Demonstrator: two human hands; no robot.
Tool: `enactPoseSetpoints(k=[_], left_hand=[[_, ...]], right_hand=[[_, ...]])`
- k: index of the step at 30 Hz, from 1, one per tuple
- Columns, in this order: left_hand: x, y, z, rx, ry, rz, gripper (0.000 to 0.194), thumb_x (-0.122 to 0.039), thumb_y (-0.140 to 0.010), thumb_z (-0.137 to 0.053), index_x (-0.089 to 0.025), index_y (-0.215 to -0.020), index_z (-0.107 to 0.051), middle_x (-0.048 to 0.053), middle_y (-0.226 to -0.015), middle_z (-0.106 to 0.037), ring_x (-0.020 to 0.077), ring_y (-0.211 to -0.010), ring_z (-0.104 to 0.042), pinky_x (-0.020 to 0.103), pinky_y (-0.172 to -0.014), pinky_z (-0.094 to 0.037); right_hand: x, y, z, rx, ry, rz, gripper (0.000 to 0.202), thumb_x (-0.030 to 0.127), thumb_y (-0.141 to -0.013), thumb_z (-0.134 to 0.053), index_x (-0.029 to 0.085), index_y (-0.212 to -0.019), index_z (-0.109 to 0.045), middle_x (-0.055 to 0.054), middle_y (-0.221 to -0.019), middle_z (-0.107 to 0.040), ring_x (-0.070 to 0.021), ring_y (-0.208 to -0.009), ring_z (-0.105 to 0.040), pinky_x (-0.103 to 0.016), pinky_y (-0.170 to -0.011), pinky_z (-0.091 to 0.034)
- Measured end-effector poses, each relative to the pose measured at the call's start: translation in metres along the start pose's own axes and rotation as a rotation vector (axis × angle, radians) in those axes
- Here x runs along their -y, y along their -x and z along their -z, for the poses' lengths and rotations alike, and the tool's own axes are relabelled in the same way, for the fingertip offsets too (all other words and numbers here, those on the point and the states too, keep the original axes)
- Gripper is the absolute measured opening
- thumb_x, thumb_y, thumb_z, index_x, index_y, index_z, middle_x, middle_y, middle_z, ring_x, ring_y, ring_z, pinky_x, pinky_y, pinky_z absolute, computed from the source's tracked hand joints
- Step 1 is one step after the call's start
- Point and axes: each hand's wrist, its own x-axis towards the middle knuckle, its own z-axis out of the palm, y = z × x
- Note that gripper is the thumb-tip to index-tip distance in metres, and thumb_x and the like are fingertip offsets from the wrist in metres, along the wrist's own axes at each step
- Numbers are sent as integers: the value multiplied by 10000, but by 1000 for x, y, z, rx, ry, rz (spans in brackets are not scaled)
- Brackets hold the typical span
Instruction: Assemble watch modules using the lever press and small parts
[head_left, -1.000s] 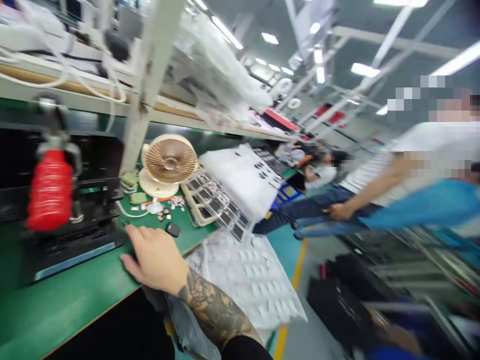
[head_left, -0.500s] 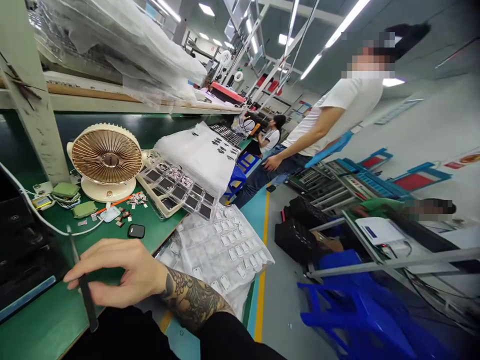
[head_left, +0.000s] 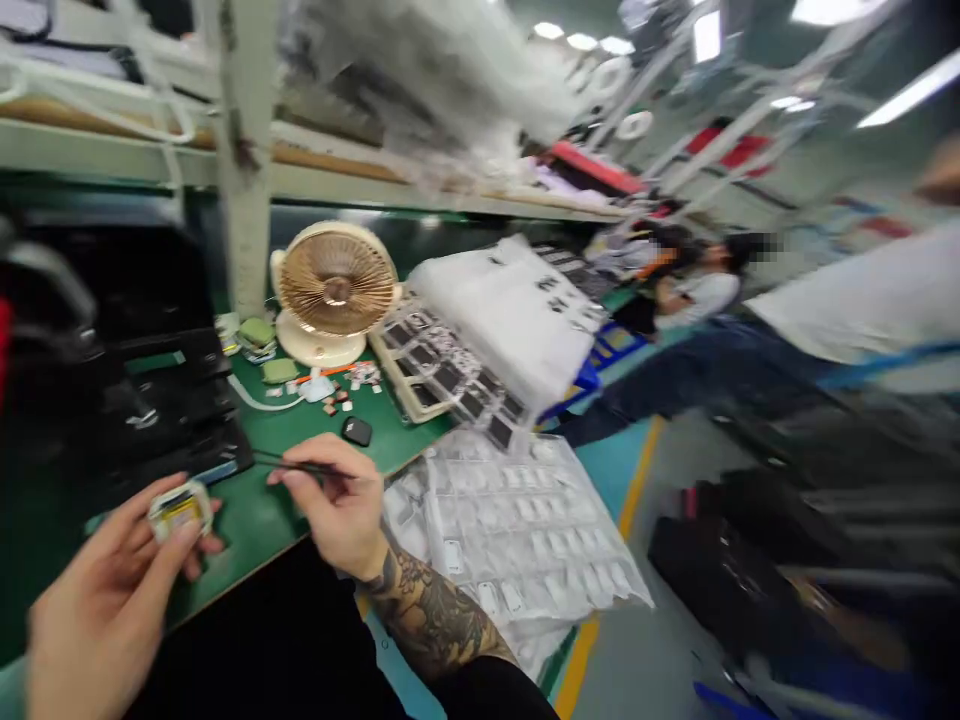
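A black machine (head_left: 184,385) stands on the green bench (head_left: 259,520) just beyond the left hand (head_left: 116,580), filling that side and leaving open surface mainly to its right. Behind, a post (head_left: 247,160) rises to a cluttered shelf (head_left: 330,165), with a cream fan (head_left: 336,290) near its foot. Small green packs (head_left: 280,371) and scattered bits (head_left: 366,375) lie before the fan; a small black case (head_left: 356,431) sits just past the right hand (head_left: 345,510). Farther right are a clear tray (head_left: 457,375) of dark squares, white sheeting (head_left: 510,310) and a sheet of white pieces (head_left: 532,520).

The small device (head_left: 180,508) is held above the bench's near edge, pinched between left thumb and fingers. It is rounded and pale-rimmed, with yellow showing inside; finer detail is blurred. The right thumb and fingers pinch a thin dark tool (head_left: 296,464), its tip pointing left, apart from the device.
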Motion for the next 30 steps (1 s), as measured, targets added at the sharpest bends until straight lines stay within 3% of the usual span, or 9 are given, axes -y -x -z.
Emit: enactPoseSetpoints(k=[3, 6, 11, 18, 22, 26, 30], left_hand=[[8, 9, -12, -87, 37, 53, 506, -523, -992, -853, -311, -1440, -752, 58, -1128, -896, 281, -824, -866, 373, -659, -730], [6, 6, -14, -50, 45, 58, 466, -445, -1058, -798, -208, -1453, -730, 83, -1073, -880, 232, -801, -850, 302, -653, -683], [1, 5, -9, -4, 0, 45, 439, -348, -1108, -724, -200, -1521, -708, 32, -894, -846, 200, -798, -823, 280, -696, -639], [6, 8, -8, 36, -19, 7, 444, -318, -1117, -721, -236, -1553, -709, 33, -999, -875, 194, -832, -840, 285, -751, -664], [5, 8, -4, 60, -17, -13, 457, -315, -1115, -726, -222, -1562, -713, 30, -941, -863, 191, -802, -829, 280, -741, -662], [3, 10, -2, 83, 11, -8, 496, -353, -1101, -756, -227, -1579, -712, 31, -928, -861, 188, -779, -823, 272, -717, -656], [3, 9, -3, 66, 46, 4, 508, -332, -1092, -761, -198, -1579, -708, 31, -898, -855, 194, -768, -831, 269, -707, -663]], right_hand=[[4, 7, -16, -19, -251, -53, 83, 307, -1077, -779, 233, -1112, -795, -75, -1107, -843, -184, -931, -841, -330, -822, -741], [2, 13, -24, -7, -263, -48, 106, 208, -1094, -721, 249, -1168, -785, -73, -1103, -855, -201, -982, -852, -345, -812, -758], [-4, 19, -20, 74, -133, -4, 149, 189, -1070, -725, 247, -1187, -798, -97, -1062, -856, -257, -966, -855, -410, -766, -761], [-5, 19, -21, 160, -134, 19, 305, 84, -1039, -722, 276, -1253, -823, -82, -1145, -874, -255, -1058, -858, -448, -894, -768], [-1, 14, -21, 186, -126, -52, 194, 145, -1059, -740, 246, -1201, -825, -93, -1119, -876, -262, -1041, -876, -424, -895, -775], [2, 9, -19, 197, -164, -180, 99, 231, -1079, -756, 223, -1164, -806, -83, -1064, -878, -223, -842, -879, -346, -792, -769], [0, 13, -21, 126, -132, -67, 111, 205, -1072, -747, 231, -1165, -801, -96, -1064, -870, -246, -951, -877, -380, -798, -768]])
